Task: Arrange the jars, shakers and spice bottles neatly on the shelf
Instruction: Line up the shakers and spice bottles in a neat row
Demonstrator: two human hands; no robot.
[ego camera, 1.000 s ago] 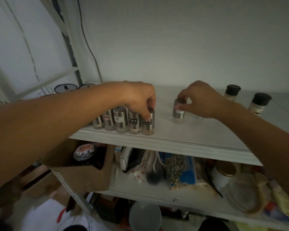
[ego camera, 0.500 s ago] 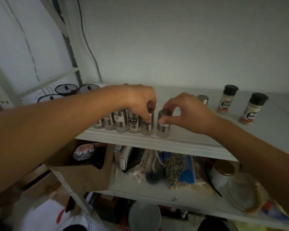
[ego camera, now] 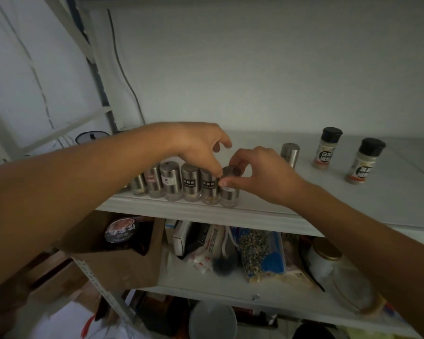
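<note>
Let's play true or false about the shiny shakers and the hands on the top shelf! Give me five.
1. The right hand grips the steel shaker at the row's right end. True.
2. Two black-capped spice bottles stand right of the row. True.
3. One lone steel shaker lies on its side. False: it stands upright.
4. The left hand holds a black-capped bottle. False: its fingertips touch a steel shaker in the row.
5. The white shelf has nothing beneath it. False: packets and boxes fill the shelf below.

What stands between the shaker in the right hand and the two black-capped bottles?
One lone steel shaker, upright on the shelf; otherwise bare, per the head view.
</note>
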